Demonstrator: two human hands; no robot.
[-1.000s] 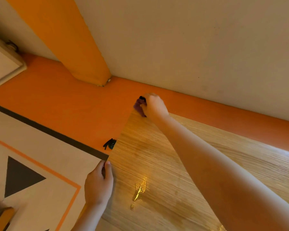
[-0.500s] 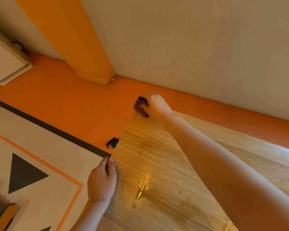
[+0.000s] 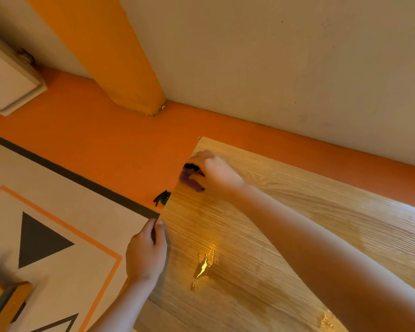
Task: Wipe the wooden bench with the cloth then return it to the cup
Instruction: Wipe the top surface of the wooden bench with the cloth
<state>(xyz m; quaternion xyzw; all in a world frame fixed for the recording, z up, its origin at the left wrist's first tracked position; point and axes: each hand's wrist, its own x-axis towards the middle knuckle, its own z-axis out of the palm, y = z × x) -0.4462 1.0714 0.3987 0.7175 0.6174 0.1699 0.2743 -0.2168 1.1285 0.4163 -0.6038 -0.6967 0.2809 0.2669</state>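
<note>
Cloth (image 3: 189, 176) bunched under right hand (image 3: 216, 172) on bench (image 3: 285, 212).

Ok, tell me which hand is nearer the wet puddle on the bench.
Left. The left hand grips the wooden bench's edge, just beside the puddle. The right hand holds the cloth farther off, near the bench's far corner.
</note>
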